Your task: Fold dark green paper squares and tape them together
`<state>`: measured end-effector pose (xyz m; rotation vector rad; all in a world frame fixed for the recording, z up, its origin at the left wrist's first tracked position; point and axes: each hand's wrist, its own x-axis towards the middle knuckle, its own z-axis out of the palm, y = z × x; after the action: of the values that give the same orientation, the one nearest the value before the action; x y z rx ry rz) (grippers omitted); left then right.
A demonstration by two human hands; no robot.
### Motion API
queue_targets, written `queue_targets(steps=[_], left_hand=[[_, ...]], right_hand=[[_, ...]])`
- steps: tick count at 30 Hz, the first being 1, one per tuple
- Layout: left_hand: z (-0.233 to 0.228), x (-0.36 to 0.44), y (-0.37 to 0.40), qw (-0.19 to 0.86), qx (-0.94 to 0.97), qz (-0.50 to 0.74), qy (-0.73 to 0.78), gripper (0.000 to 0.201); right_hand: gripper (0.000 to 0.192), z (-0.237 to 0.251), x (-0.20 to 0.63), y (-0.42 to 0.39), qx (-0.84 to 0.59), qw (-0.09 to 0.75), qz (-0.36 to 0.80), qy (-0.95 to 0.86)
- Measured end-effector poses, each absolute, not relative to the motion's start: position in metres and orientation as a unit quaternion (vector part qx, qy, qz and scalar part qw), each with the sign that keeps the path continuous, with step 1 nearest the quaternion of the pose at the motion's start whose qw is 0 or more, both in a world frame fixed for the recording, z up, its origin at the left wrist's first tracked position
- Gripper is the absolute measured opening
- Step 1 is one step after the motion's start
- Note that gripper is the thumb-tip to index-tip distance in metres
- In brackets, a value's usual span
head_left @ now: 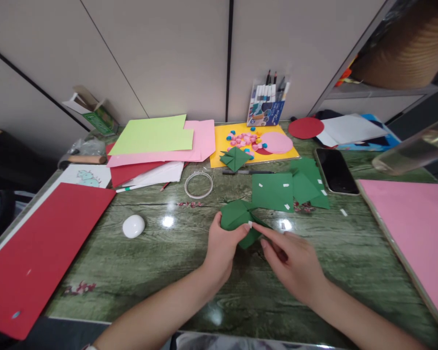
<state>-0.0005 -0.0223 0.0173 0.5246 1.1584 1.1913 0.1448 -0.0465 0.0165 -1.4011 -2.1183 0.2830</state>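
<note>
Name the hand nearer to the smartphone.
Right. The right hand is on the near-left side of the smartphone; the left hand is farther left, holding folded green paper.

Between the left hand (221,248) and right hand (295,262) is a folded green paper piece (235,214). Beyond it, slightly right, lies a square green paper sheet (273,193); farther off, round pink pieces (243,140) rest on a yellow rectangular sheet (218,143). Left of the left hand sits a white rounded object (133,226), then a red rectangular sheet (53,243). Ahead-right of the right hand lies a black rectangular phone (336,171).
</note>
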Motion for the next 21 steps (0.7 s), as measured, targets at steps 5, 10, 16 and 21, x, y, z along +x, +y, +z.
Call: queue_targets(steps=[5,10,16,21], left_hand=[[0.016,0.0,-0.022,0.659,0.219,0.509,0.509,0.036],[0.013,0.0,-0.023,0.68,0.215,0.493,0.499,0.034],[0.017,-0.001,-0.019,0.698,0.172,0.489,0.493,0.034],[0.015,-0.006,-0.012,0.743,0.124,0.464,0.466,0.028]], right_hand=[[0.029,0.015,0.146,-0.046,-0.507,0.286,0.034,-0.813],[0.026,0.018,0.146,-0.046,-0.486,0.264,-0.073,-0.83],[0.025,0.024,0.149,-0.045,-0.468,0.265,-0.109,-0.836],[0.021,0.028,0.151,-0.043,-0.429,0.281,-0.133,-0.848]])
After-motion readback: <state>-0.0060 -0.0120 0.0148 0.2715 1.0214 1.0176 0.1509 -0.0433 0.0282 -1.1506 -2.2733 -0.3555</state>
